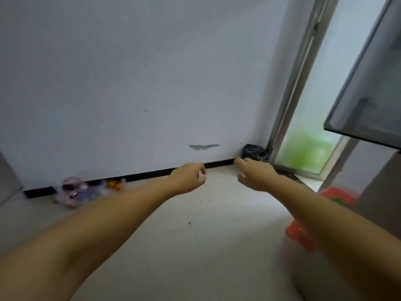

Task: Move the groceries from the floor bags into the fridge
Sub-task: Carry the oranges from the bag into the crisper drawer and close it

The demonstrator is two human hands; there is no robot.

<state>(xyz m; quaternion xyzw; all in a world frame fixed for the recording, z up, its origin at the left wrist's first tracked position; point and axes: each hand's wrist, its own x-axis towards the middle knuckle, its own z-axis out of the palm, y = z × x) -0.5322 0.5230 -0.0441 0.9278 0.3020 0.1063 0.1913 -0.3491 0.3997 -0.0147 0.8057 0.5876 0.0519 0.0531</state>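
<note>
Neither of our hands holds anything: the left hand [188, 178] hangs with fingers loosely curled, thumb near forefinger with nothing between them, and the right hand [256, 174] is spread open, both stretched out over the bare floor [184, 246].

Our groceries sit well apart from both hands. A clear bag [80, 191] lies against the wall [130, 72] to the left, with pink and purple packets inside and what look like oranges [115, 185] just beside it (the blur makes this a guess). A red bag [303, 231] with something green in it lies under our right forearm, near the fridge [373, 83] at the right edge.

We judge both bags thin, soft and slack, so they will sag and swing; best taken by gathering the mouth or handles, not the sides. Loose fruit may roll out if the clear one is tipped. Packets should be light, fruit heavier.

A dark bag [255, 153] sits in the corner by the glass door [308, 127], just beyond our right fingertips; whether it holds groceries we cannot tell. Nothing stands between us and either bag.
</note>
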